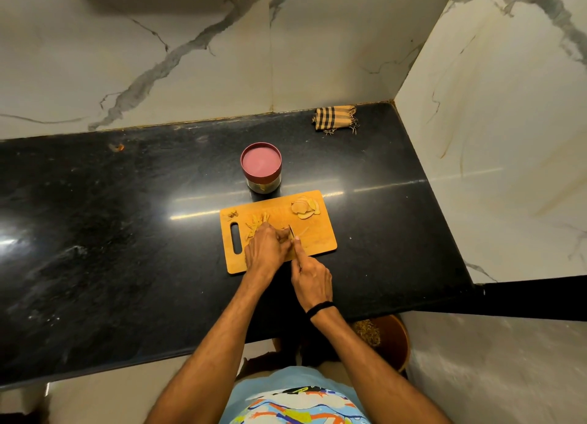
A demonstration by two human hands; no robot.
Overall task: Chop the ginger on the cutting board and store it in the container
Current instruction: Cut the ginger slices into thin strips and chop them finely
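Note:
A wooden cutting board [320, 233] lies on the black counter. Ginger slices [305, 207] are piled at its far right corner, thin ginger strips [258, 221] lie near the middle, and small scraps [232, 214] sit at the far left. My left hand [266, 248] has its fingers curled down on ginger on the board; that piece is mostly hidden. My right hand [309, 276] grips a knife [291, 231], its blade upright right beside my left fingers. A jar with a dark red lid [261, 161] stands closed just behind the board.
The black counter [127, 233] ends in marble walls at the back and right. A folded checked cloth [335, 118] lies in the far right corner. Below the counter's front edge stands a brown bin [392, 341].

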